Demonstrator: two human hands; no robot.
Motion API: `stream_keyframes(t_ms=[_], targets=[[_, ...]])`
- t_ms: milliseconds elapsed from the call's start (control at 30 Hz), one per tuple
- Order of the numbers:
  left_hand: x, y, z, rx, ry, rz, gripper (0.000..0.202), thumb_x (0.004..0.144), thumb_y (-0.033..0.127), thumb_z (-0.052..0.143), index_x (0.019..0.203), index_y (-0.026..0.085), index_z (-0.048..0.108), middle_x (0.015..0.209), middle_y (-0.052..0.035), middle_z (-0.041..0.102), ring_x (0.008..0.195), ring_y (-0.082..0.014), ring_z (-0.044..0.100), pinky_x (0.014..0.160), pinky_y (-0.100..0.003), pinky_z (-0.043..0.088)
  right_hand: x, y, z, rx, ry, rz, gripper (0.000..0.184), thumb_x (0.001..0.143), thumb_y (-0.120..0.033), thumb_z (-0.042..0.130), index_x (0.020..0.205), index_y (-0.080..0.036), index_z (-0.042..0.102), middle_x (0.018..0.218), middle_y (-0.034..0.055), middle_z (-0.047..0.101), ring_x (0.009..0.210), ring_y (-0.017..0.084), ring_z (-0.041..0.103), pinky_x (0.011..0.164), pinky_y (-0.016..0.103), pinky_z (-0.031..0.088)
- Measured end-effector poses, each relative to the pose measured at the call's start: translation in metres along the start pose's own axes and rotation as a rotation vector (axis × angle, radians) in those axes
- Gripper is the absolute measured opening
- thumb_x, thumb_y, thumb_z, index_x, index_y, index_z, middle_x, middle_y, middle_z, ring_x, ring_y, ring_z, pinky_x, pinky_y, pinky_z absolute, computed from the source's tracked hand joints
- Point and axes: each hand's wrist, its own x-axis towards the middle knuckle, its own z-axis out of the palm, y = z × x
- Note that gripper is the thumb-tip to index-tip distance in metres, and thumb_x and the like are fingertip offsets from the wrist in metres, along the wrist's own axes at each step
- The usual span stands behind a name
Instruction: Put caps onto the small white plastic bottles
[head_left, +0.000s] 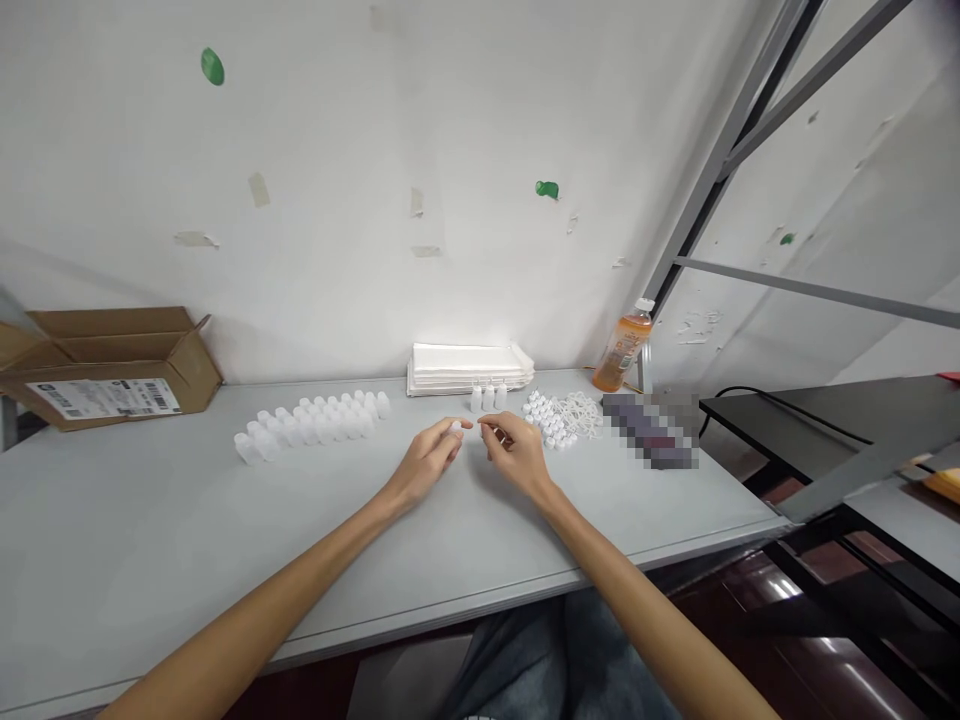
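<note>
In front of me, my left hand (429,457) is closed, its thumb and fingers around a small white plastic piece (455,427); whether it is a cap or a bottle top I cannot tell. Just to its right, my right hand (517,447) is pinched shut, and what lies between its fingertips is hidden. Three small white bottles (488,398) stand upright just beyond my hands. Beside my right hand lie a pile of small white caps (551,420) and a heap of thin white loops (582,414). Several white bottles (315,420) stand in rows on the left.
Against the wall lies a stack of white flat sheets (469,368). An open cardboard box (120,370) is at the far left of the grey table (300,560). At the right are an orange drink bottle (624,345), a blurred-out dark item (651,430) and a metal frame (697,200).
</note>
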Motion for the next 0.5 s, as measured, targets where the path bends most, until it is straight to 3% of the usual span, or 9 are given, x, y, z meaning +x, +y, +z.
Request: stream_keyframes(t_ms=[133, 267, 500], targets=[[-0.0008, -0.0022, 0.0009, 0.046, -0.084, -0.025, 0.041, 0.091, 0.043, 0.040, 0.112, 0.016, 0.062, 0.067, 0.0023, 0.040, 0.058, -0.0111, 0.035, 0.050, -0.023, 0.028, 0.0022, -0.0043, -0.0027, 0.091, -0.041, 0.080, 0.020, 0.085, -0.023, 0.051, 0.077, -0.017, 0.068, 0.069, 0.0021, 0.065, 0.052, 0.010, 0.053, 0.050, 0.022, 0.040], [-0.0008, -0.0040, 0.0026, 0.161, -0.073, 0.056, 0.039, 0.091, 0.042, 0.040, 0.106, 0.016, 0.067, 0.069, 0.0000, 0.048, 0.064, -0.0135, 0.042, 0.058, -0.025, 0.035, 0.0010, -0.0041, -0.0015, 0.096, -0.097, 0.088, 0.019, 0.085, -0.025, 0.052, 0.079, -0.017, 0.069, 0.074, 0.0033, 0.067, 0.054, 0.010, 0.055, 0.050, 0.022, 0.041], [0.0004, -0.0045, 0.0000, 0.203, -0.047, 0.090, 0.045, 0.093, 0.043, 0.041, 0.120, 0.017, 0.065, 0.071, -0.0017, 0.061, 0.077, -0.0187, 0.056, 0.073, -0.029, 0.044, 0.0007, -0.0045, -0.0027, 0.154, -0.207, 0.131, 0.022, 0.087, -0.023, 0.050, 0.087, -0.018, 0.072, 0.073, 0.0023, 0.067, 0.051, 0.009, 0.058, 0.051, 0.022, 0.043]])
